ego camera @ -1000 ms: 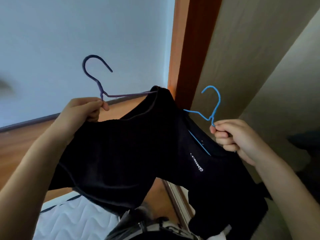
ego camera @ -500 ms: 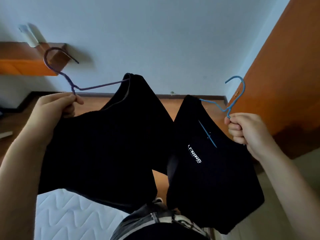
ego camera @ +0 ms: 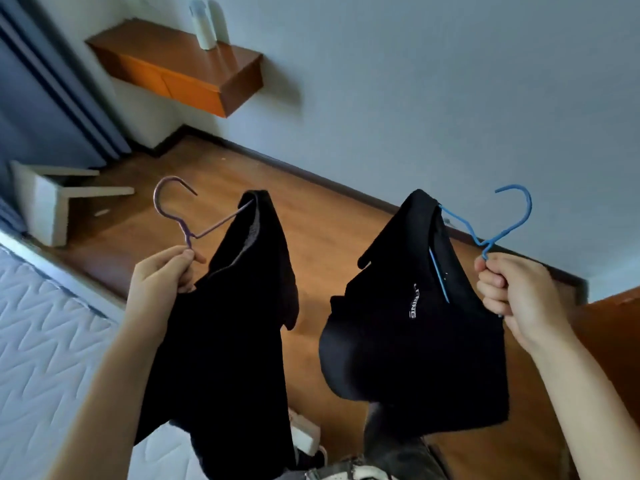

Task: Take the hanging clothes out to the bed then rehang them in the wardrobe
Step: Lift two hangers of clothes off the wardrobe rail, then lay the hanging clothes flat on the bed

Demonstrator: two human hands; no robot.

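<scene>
My left hand (ego camera: 162,282) grips the neck of a purple wire hanger (ego camera: 169,209) that carries a black garment (ego camera: 228,358) hanging down over the bed's edge. My right hand (ego camera: 512,292) grips the neck of a blue wire hanger (ego camera: 502,223) with a second black garment (ego camera: 415,344) bearing a small white logo. Both garments hang apart in the air above the wooden floor (ego camera: 322,258). The white quilted mattress of the bed (ego camera: 41,358) lies at the lower left. The wardrobe's orange-brown side (ego camera: 609,327) shows at the right edge.
A wooden wall shelf (ego camera: 176,67) with a white bottle (ego camera: 204,29) hangs on the grey wall. A white stool-like box (ego camera: 45,202) lies on the floor at the left, beside a dark curtain or door (ego camera: 34,109). My legs and shoes show at the bottom.
The view has swung left, away from the wardrobe toward the room and bed. Both hands keep their hold on the hangers, and the two garments have moved apart.
</scene>
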